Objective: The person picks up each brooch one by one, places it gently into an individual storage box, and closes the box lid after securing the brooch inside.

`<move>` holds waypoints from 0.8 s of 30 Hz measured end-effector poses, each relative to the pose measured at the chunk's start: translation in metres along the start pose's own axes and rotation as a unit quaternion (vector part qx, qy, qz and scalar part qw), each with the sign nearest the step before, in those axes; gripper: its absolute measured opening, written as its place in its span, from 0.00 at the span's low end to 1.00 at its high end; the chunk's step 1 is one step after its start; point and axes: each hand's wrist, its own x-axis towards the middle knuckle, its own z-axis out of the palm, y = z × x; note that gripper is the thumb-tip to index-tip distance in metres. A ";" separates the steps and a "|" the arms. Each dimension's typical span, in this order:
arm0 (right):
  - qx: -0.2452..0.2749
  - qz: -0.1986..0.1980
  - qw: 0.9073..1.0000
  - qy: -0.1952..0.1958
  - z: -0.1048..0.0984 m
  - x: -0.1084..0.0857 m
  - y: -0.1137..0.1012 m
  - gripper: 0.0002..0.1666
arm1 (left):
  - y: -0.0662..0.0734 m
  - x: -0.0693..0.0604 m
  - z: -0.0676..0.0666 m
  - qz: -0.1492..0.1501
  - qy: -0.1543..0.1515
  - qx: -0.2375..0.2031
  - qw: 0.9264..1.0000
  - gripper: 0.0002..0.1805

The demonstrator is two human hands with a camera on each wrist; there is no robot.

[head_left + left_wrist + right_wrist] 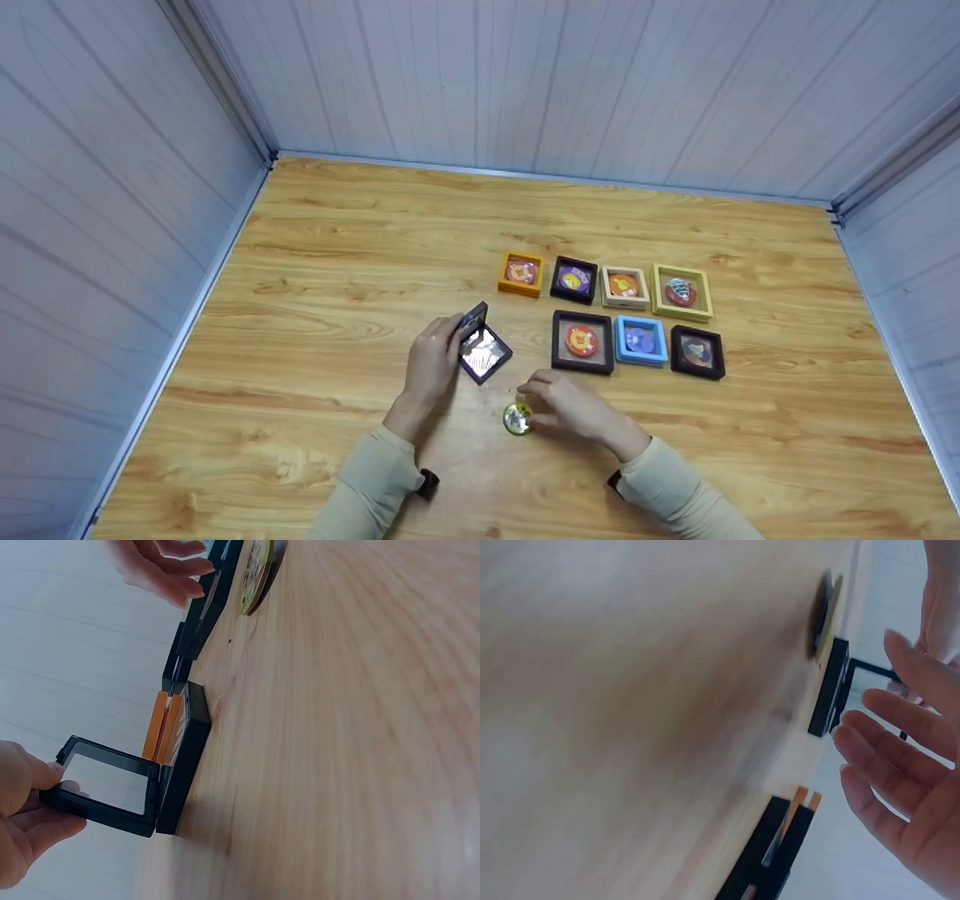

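Note:
My left hand (431, 361) pinches the raised lid (101, 811) of a small black display frame between thumb and fingers. Hinged open, the frame (484, 354) has its base on the table and clear film in both halves. A round badge (517, 418) with a yellow-green edge and shiny face lies just in front of it. Over the table beside that badge is my right hand (574, 407), its thumb close to the badge's right edge. In the right wrist view the fingers (889, 757) are spread and loosely bent, holding nothing, apart from the badge.
Several closed frames with round badges inside stand in two rows to the right: an orange one (520, 289), a large dark one (583, 367), a light blue one (642, 359) and a yellow one (681, 314) among them. White panels (480, 82) wall the wooden table (337, 225).

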 end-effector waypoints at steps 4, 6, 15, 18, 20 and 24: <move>-0.013 -0.009 1.000 -0.009 0.005 0.002 -0.003 0.26 | 0.001 0.000 -0.001 -0.007 -0.004 -0.004 1.000 0.12; -0.019 -0.010 1.000 -0.012 0.007 0.002 -0.005 0.28 | 0.001 0.000 -0.001 -0.010 -0.005 -0.005 1.000 0.12; -0.047 -0.012 0.999 -0.023 0.013 0.004 -0.007 0.30 | 0.000 0.000 -0.001 0.003 0.004 0.002 1.000 0.12; -0.048 -0.005 0.998 -0.030 0.013 0.005 -0.008 0.30 | 0.000 0.000 0.000 0.005 0.006 0.000 1.000 0.11; -0.047 -0.003 0.998 -0.032 0.013 0.005 -0.008 0.29 | 0.000 0.000 -0.001 0.003 0.005 0.000 1.000 0.12; -0.045 -0.008 0.999 -0.029 0.015 0.006 -0.007 0.26 | 0.000 0.000 -0.001 -0.004 0.000 0.000 1.000 0.12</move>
